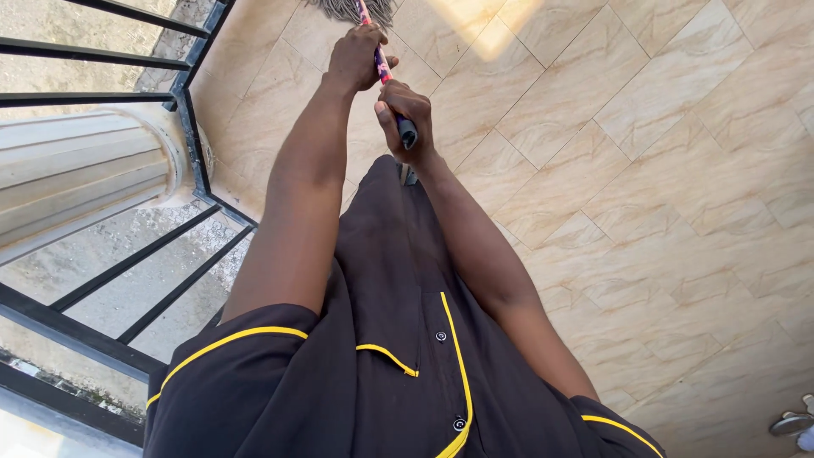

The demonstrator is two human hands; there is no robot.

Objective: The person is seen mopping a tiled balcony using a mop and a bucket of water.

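Note:
Both my hands grip the pink patterned handle of a mop (381, 61). My left hand (356, 56) is closed around the shaft farther down. My right hand (405, 110) is closed around the dark top end of the handle, nearer my body. The grey stringy mop head (346, 8) rests on the beige tiled floor (644, 170) at the top edge of the view, partly cut off. I wear a dark shirt with yellow piping.
A black metal railing (191, 127) runs along the left, meeting a pale fluted column (76, 170). Ground lies far below beyond the bars. A small metal object (793, 421) sits at the bottom right corner. A sunlit patch marks the tiles at top.

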